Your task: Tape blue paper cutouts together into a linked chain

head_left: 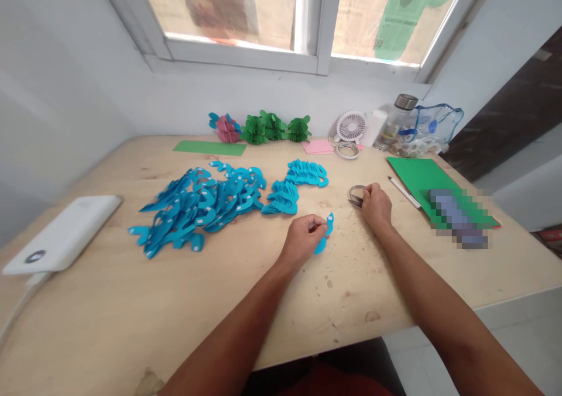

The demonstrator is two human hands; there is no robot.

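Note:
My left hand (302, 236) is closed in a pinch on a blue paper cutout (321, 245), whose curved ends stick out past the fingers, one with a small white patch. To the right, my right hand (375, 206) has its fingers curled on the edge of a thin grey ring that looks like a narrow roll of tape (356, 195); the fingers partly hide it. Left of my left hand lies a large loose pile of blue paper cutouts (206, 203) with white patches. Two tidier blue stacks, a near one (281, 198) and a far one (307, 172), stand beside it.
Paper honeycomb figures, one pink (227, 130) and several green (271, 127), line the wall. A small fan (351, 127), another tape roll (346, 150) and a bottle (397, 124) stand back right. Green sheets (421, 176) and a white pen (404, 192) lie right; a white power bank (65, 232) left.

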